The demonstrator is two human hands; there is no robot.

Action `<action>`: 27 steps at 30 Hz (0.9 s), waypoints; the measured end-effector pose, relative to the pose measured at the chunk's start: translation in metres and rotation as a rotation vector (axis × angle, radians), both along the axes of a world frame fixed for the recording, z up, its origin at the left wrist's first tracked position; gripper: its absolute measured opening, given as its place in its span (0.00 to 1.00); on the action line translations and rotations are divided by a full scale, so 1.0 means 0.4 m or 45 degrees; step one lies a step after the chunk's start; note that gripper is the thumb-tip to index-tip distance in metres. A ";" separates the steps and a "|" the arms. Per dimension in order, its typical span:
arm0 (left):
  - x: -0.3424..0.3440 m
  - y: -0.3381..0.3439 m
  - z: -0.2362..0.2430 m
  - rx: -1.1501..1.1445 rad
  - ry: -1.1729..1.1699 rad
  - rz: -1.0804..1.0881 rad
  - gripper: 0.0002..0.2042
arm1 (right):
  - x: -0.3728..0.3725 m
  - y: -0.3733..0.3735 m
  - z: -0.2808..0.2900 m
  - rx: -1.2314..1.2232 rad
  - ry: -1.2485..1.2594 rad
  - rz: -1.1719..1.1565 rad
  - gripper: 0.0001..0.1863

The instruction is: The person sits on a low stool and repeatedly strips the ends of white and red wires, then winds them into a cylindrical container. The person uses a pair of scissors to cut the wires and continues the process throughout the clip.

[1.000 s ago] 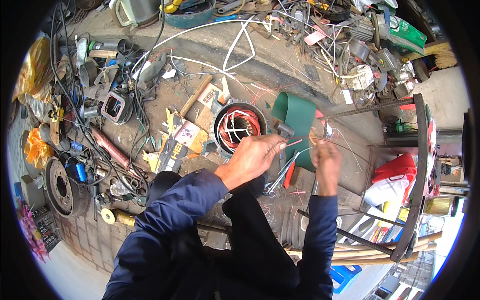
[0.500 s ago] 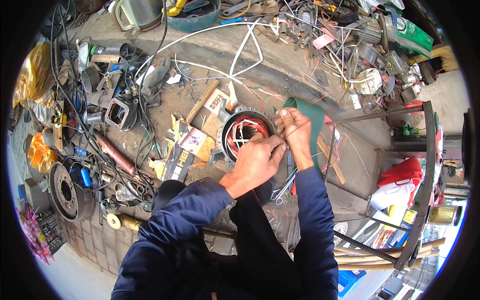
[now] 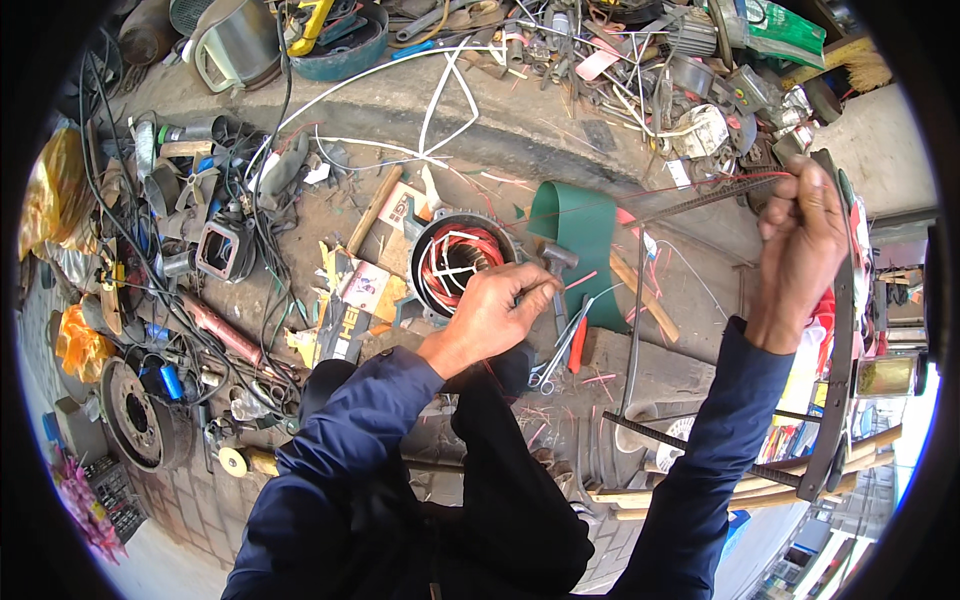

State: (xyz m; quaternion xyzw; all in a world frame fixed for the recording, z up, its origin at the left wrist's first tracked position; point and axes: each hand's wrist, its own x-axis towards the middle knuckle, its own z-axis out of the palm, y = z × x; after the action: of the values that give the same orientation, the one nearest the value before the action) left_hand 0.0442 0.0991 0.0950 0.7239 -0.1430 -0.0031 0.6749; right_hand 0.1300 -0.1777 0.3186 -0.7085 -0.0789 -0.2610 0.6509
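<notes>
Mtr hsg [image 3: 414, 278]: matt mtl.

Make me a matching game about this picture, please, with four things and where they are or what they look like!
Things:
1. Right hand
2. Curled sheet
3. Left hand
4. Wire coils

Clues:
A. Red with white strips, inside a round housing
B. Far over to the right, pinching a thin red wire
C. Close beside the coils
D. Green, lying on the ground

Right pairs: 1-B, 2-D, 3-C, 4-A
</notes>
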 end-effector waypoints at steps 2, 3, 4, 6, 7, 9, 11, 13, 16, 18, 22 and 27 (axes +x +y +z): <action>-0.009 0.001 -0.004 0.068 -0.111 -0.049 0.07 | -0.033 -0.099 0.131 0.147 -0.132 0.140 0.14; -0.014 0.000 -0.007 0.077 -0.139 -0.055 0.07 | -0.055 -0.148 0.211 0.351 -0.220 0.171 0.16; -0.017 -0.003 -0.008 0.085 -0.168 -0.068 0.07 | -0.091 -0.189 0.265 0.244 -0.257 0.335 0.16; -0.026 -0.009 -0.009 0.135 -0.207 -0.133 0.08 | -0.180 -0.249 0.283 0.220 -0.339 0.283 0.17; -0.026 -0.013 -0.009 0.132 -0.220 -0.150 0.08 | -0.229 -0.261 0.237 0.290 -0.384 0.170 0.16; -0.029 -0.021 -0.009 0.130 -0.249 -0.150 0.08 | -0.310 -0.256 0.097 0.330 -0.277 -0.010 0.15; -0.027 -0.023 -0.009 0.143 -0.323 -0.107 0.08 | -0.357 -0.218 -0.145 -0.099 -0.035 -0.539 0.17; -0.028 -0.020 -0.009 0.161 -0.232 -0.105 0.09 | -0.409 -0.175 -0.376 -0.134 0.405 -0.493 0.16; -0.018 -0.018 -0.012 0.279 -0.251 -0.064 0.10 | -0.436 -0.129 -0.687 -0.248 1.210 -0.501 0.12; -0.014 -0.018 -0.015 0.318 -0.230 -0.019 0.09 | -0.441 -0.136 -0.825 -0.399 1.378 -0.461 0.12; -0.009 -0.019 -0.020 0.354 -0.153 0.005 0.09 | -0.344 -0.172 -0.995 -0.686 1.347 -0.536 0.17; -0.006 -0.024 -0.024 0.398 -0.091 0.011 0.08 | -0.153 -0.198 -1.032 -0.980 1.576 -0.717 0.23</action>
State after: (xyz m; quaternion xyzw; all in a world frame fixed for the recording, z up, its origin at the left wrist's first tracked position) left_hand 0.0420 0.0895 0.0854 0.8204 -0.1617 0.0034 0.5484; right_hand 0.0686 -0.2568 -0.0943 -0.8944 0.3964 0.0721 0.1940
